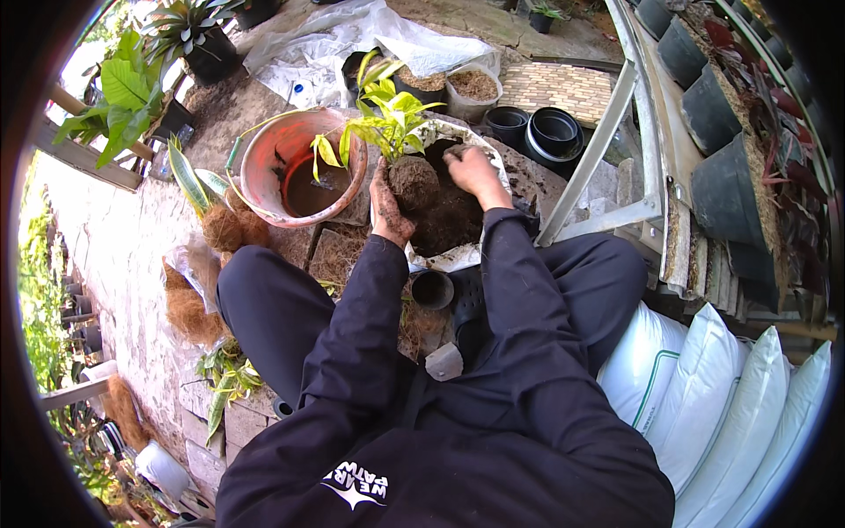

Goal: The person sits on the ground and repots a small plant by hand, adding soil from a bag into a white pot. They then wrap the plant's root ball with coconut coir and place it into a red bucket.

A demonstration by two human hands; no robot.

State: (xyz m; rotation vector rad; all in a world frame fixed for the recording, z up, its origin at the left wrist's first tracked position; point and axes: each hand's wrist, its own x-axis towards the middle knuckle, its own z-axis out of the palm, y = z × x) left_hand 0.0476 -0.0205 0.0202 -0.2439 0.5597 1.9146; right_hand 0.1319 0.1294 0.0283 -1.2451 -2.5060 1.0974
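Observation:
My left hand [391, 214] cups a round ball of dark soil [414, 183] from its left side. Out of the top of that ball grows a leafy plant [395, 119] with yellow-green leaves. Below and behind it lies a white sack [454, 263] with its mouth spread wide, holding loose dark soil [455, 228]. Over the sack's right part, my right hand [476, 175] has its fingers curled around some soil, its fingertips partly hidden. Soil smears the left palm and wrist.
A reddish bucket [257, 168] with murky water stands left of the sack. Coir-wrapped root balls [222, 228] sit beside it. Black pots [553, 135] stand beyond, near a metal frame [597, 145]. A small pot [432, 289] lies between my legs; full white sacks [700, 389] lean at right.

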